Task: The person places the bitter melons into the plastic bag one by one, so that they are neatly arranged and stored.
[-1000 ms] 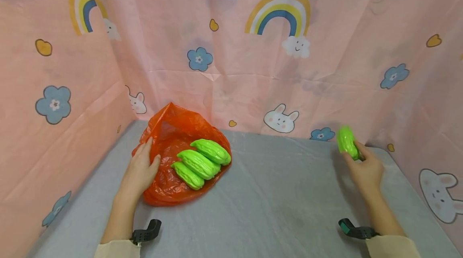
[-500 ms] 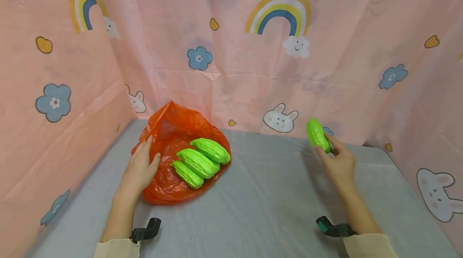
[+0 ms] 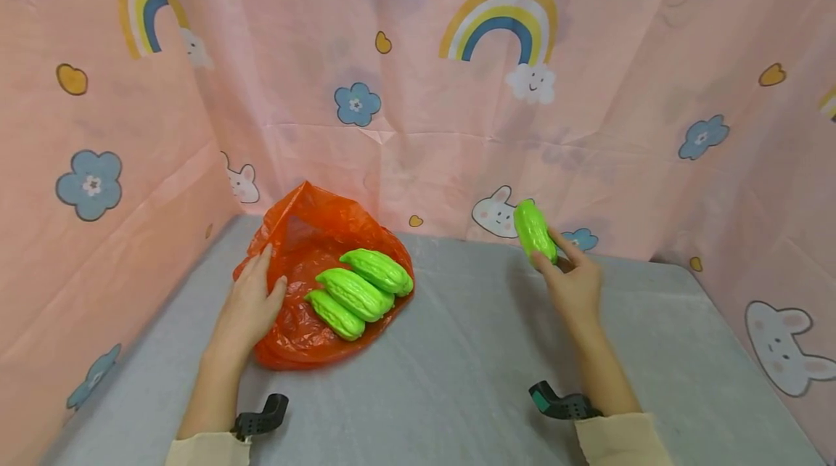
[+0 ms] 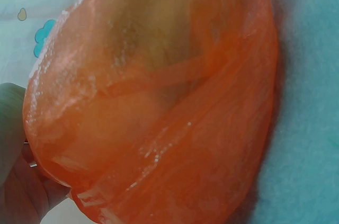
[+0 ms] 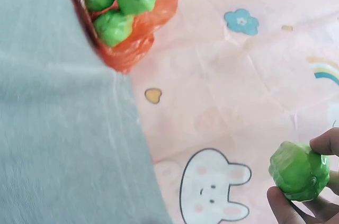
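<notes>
My right hand (image 3: 578, 284) holds a bright green bitter melon (image 3: 535, 231) between thumb and fingers, raised over the right half of the table. In the right wrist view the same melon (image 5: 299, 171) shows end-on, with fingertips around it. An orange plastic bag (image 3: 294, 339) lies at the left with its mouth spread wide. Several more bitter melons (image 3: 355, 294) rest side by side in it. At the bag's left rim, my left hand (image 3: 248, 306) grips the plastic. The left wrist view is mostly filled by the bag's outer side (image 4: 159, 144), the hand partly hidden behind it.
The grey tabletop (image 3: 451, 350) stretches between and around both hands. A pink printed cloth (image 3: 418, 161) hangs along the back and both sides. Each wrist wears a black strap-on device, such as the right one (image 3: 562, 404).
My right hand has carried the bitter melon leftward across the table, from the far right towards the bag. The left hand and the bag have stayed almost still.
</notes>
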`<state>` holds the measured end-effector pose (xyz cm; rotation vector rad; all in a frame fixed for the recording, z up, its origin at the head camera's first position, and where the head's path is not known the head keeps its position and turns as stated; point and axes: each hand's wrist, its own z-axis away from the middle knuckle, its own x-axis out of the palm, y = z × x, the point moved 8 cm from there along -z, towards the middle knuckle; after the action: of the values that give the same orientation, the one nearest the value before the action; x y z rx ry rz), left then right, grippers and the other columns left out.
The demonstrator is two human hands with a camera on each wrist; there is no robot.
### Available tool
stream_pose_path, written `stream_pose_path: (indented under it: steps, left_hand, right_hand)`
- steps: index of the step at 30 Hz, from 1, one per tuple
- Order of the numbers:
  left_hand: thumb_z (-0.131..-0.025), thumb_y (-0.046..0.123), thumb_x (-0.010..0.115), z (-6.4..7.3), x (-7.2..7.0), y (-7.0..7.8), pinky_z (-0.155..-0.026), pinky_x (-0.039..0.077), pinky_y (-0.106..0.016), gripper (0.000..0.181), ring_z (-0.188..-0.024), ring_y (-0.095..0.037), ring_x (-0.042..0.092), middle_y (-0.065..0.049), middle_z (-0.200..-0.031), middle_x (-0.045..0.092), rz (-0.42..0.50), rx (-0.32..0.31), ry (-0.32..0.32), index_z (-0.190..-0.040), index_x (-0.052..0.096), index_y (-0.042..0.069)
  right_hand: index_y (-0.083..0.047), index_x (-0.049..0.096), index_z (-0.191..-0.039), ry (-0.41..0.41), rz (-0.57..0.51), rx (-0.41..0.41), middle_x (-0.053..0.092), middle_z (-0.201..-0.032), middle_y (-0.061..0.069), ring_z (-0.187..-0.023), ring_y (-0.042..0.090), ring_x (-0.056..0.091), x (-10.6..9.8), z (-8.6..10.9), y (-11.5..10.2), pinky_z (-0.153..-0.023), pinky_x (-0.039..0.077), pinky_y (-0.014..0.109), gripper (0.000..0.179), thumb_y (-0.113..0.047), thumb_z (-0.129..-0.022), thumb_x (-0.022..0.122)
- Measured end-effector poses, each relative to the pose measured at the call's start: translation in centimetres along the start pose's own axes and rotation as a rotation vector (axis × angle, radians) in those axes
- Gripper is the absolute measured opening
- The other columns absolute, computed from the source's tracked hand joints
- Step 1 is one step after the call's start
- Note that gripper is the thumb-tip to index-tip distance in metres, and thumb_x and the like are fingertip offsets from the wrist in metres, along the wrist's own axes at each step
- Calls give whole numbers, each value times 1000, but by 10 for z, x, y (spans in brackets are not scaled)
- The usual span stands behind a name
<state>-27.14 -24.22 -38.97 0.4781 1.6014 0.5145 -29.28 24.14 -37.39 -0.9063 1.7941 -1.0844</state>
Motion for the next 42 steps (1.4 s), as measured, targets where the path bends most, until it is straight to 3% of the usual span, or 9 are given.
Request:
stream_pose_path:
  steps: [9,14,18,24,27,33,39,42]
  left_hand:
    - [-104,21,47,0,1,4,-118,26,-69,69,-147,-54,27,-34,-161,24,-3,23,-3,-161,14,-2]
    - [-104,20,47,1,-1,3,-117,26,-70,69,-147,-54,27,-35,-161,24,-4,24,11,-160,15,-3]
    - [-103,20,47,0,-2,3,-117,26,-69,69,-147,-54,28,-35,-160,25,-6,22,13,-160,15,-3]
    - [-104,21,47,0,-2,2,-117,27,-69,69,-147,-52,29,-33,-160,26,-9,17,11,-161,14,-1]
    - [-104,20,48,1,-2,0,-117,27,-69,69,-146,-52,30,-33,-160,27,-13,15,16,-161,15,-2]
    - [-104,19,48,2,-2,-2,-116,28,-69,69,-146,-53,31,-33,-159,28,-11,13,17,-160,16,-3]
    - [-104,20,47,2,-3,-2,-117,27,-70,69,-146,-53,30,-33,-160,27,-9,6,14,-161,15,-1]
    - [-104,21,47,2,-3,-2,-117,27,-70,69,-146,-53,29,-32,-161,26,-13,3,9,-161,14,0]
  right_hand:
    - [-12,56,-145,-69,-135,88,56,-146,19,-89,-14,63,22,14,17,-74,55,7,53,-12,-94,70]
    - [-13,57,-145,-127,-119,110,59,-143,16,-90,-11,63,37,16,30,-75,54,7,53,-16,-94,72]
    - [-11,60,-142,-179,-64,82,62,-139,17,-91,-8,65,48,17,39,-74,54,8,51,-18,-93,73]
    - [-8,62,-140,-259,40,42,61,-141,18,-113,28,69,62,19,58,-79,50,7,50,-17,-92,74]
    - [-6,62,-138,-282,83,12,61,-141,20,-117,38,67,67,21,64,-84,50,9,50,-16,-91,75]
    - [-2,63,-136,-310,148,-83,63,-138,23,-117,39,67,73,24,64,-91,58,30,49,-11,-89,75]
    - [-1,64,-134,-305,189,-135,65,-134,23,-114,35,67,73,26,63,-84,54,17,48,-9,-88,75]
    - [-1,66,-131,-292,208,-162,68,-131,21,-115,34,67,72,25,63,-85,53,21,46,-7,-87,76]
